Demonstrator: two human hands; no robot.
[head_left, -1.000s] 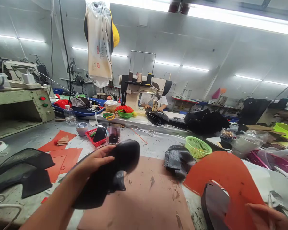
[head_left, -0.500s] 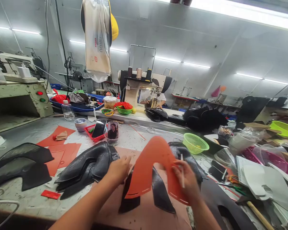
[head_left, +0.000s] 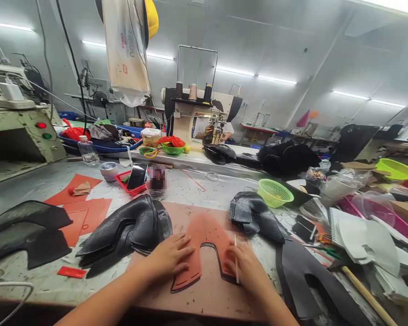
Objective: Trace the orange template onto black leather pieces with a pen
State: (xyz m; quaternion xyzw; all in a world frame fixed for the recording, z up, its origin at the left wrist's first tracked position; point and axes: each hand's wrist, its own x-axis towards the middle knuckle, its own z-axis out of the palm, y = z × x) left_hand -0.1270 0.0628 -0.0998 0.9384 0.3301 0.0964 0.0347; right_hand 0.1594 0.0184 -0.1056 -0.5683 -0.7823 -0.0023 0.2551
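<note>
An orange U-shaped template [head_left: 204,231] lies flat over a black leather piece [head_left: 208,245], whose dark edge shows along the inner curve and the lower left end. My left hand [head_left: 172,256] rests with its fingers spread on the template's left leg. On the right leg sits my right hand [head_left: 247,267], slightly blurred, with a thin white pen [head_left: 237,262] held between its fingers. Beneath them is a pinkish-brown work board [head_left: 204,299]. Stacks of curved black leather pieces lie on the left [head_left: 122,231] and, smaller, on the right [head_left: 255,213].
A red basket with a phone [head_left: 137,176] stands behind the left stack. Further right are a green basket [head_left: 275,194], white paper shapes [head_left: 360,240] and a wooden handle [head_left: 367,294]. Across the bench a person [head_left: 226,131] sits behind a sewing machine [head_left: 200,108].
The orange template has come down from a raised, tilted position onto the black piece. My left hand has moved onto its left leg, and my right hand lowered with the pen.
</note>
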